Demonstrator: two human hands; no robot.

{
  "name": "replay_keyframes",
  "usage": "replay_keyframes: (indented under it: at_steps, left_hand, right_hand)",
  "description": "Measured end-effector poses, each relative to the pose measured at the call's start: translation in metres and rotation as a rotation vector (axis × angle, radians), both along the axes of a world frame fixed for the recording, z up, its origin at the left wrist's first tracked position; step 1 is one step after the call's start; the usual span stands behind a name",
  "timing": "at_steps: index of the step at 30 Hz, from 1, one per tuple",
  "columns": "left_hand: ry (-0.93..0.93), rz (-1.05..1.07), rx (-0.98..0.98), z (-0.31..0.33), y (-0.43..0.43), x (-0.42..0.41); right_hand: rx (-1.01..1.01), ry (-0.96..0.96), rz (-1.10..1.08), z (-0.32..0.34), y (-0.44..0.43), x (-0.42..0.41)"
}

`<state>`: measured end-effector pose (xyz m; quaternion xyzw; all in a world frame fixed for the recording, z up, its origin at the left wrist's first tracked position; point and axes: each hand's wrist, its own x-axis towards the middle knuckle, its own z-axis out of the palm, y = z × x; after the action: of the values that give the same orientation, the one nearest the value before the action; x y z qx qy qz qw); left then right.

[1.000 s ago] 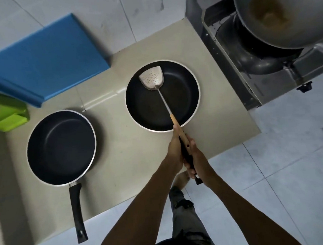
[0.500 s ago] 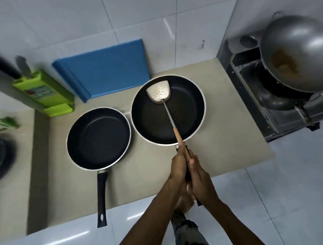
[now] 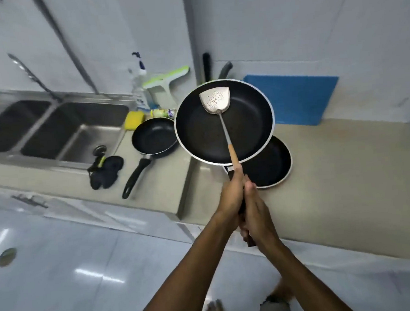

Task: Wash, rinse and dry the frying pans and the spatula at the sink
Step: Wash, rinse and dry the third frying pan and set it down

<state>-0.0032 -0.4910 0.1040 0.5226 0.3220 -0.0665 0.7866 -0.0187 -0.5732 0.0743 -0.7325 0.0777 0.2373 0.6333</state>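
You had your left hand [image 3: 231,197] and right hand [image 3: 257,212] clamped together round the big pan [image 3: 197,131] handle and spatula [image 3: 216,101], arms stretched forward.

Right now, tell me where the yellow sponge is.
In the head view, the yellow sponge sits left of centre on the counter, at the sink's right end, just behind the small frying pan.
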Motion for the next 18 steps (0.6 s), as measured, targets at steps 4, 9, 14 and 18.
replay_keyframes:
  at_steps: [4,9,14,18]
  left_hand:
    - [0.022,0.131,0.118,0.006,0.090,-0.055]
    - [0.021,0.303,0.110,0.011,0.180,-0.104]
    - [0.055,0.450,0.116,0.003,0.254,-0.127]
    - [0.070,0.543,0.113,-0.002,0.316,-0.128]
  right_hand:
    - [0.006,-0.093,0.182,0.016,0.091,-0.051]
    - [0.007,-0.110,0.374,0.022,0.180,-0.092]
    - [-0.012,-0.079,0.516,0.020,0.252,-0.104]
    - [-0.035,-0.125,0.560,0.006,0.318,-0.100]
